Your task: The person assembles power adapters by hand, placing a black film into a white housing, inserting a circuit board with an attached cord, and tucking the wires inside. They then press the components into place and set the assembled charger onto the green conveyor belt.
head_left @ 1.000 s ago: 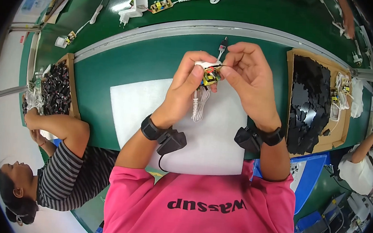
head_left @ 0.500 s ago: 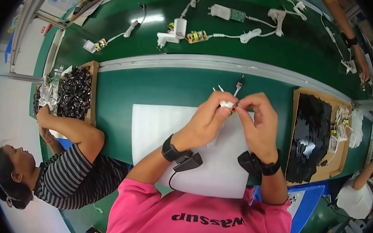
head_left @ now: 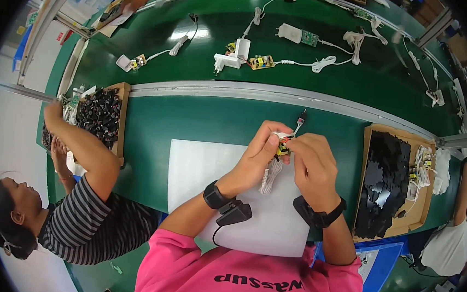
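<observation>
Student: Where is the circuit board point(head_left: 283, 149), and how do the hands meet it?

Instructor: It is held up near the far edge of the white sheet point(head_left: 188, 164), which lies along the near edge of the counter point(head_left: 153, 118). The left hand point(head_left: 251, 161) pinches a white casing point(head_left: 282, 134), with the board against it, between thumb and fingers. The right hand point(head_left: 318, 161) has its fingertips gathered at the board's right side; whether they grip a wire or merely touch the board cannot be told.

Student: And the leads?

Instructor: A white cable bundle point(head_left: 268, 180) shows below the board, seen against the sheet. A black plug point(head_left: 301, 119) on a white lead points toward the counter's far edge, marked by a metal rail point(head_left: 249, 91). A cardboard tray point(head_left: 424, 202) of black pieces point(head_left: 384, 180) occupies the right end.

Student: How is such fine handling best done?

Instructor: In my judgement, the left grip should be firm on the casing and light on the components. The right fingertips do best at the board's rim, with wires clear of any pinch and the cable slack. Working low over the sheet would soften a slip.
</observation>
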`<state>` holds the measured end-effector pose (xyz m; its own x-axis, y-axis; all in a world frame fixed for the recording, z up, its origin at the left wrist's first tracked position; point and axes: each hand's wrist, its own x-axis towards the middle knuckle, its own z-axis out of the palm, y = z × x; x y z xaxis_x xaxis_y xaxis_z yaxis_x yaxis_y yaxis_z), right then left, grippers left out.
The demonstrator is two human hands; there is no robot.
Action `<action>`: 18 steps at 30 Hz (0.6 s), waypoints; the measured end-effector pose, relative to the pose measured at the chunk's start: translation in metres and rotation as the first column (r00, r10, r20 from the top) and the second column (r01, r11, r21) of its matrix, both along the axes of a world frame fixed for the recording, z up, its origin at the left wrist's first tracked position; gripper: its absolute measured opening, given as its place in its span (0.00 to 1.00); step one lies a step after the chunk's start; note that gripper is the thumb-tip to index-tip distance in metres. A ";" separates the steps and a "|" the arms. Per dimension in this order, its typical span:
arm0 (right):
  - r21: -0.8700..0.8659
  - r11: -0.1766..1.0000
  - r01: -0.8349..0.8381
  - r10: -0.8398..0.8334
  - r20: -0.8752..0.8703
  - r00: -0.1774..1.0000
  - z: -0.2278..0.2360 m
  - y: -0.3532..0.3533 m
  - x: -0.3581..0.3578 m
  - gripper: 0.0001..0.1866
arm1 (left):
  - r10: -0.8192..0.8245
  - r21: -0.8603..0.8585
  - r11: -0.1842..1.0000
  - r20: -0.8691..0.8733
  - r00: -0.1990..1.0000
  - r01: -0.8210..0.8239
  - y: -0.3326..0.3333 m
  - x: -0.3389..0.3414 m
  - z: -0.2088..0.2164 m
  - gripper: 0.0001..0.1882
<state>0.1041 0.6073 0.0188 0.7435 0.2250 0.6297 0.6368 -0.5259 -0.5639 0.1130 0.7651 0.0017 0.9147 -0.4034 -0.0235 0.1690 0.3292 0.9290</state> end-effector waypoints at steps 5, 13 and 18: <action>-0.018 0.998 -0.061 0.060 -0.052 0.997 0.010 0.003 -0.001 0.18 | 0.106 0.027 0.994 0.008 0.994 -0.107 0.007 0.003 -0.004 0.18; 0.655 0.753 -0.058 0.446 -0.444 0.777 0.003 -0.017 -0.001 0.15 | 0.032 0.297 0.914 0.627 0.778 -0.277 0.001 -0.002 -0.012 0.17; 0.729 0.684 -0.037 0.560 -0.490 0.668 0.008 -0.018 -0.004 0.16 | -0.054 0.370 0.866 0.740 0.670 -0.338 0.005 0.002 -0.005 0.19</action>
<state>0.1001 0.5896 0.0266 0.9563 0.2747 0.1002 0.0261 0.2610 -0.9650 0.1150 0.7698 -0.0031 0.7648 -0.3872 0.5148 -0.6119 -0.1867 0.7686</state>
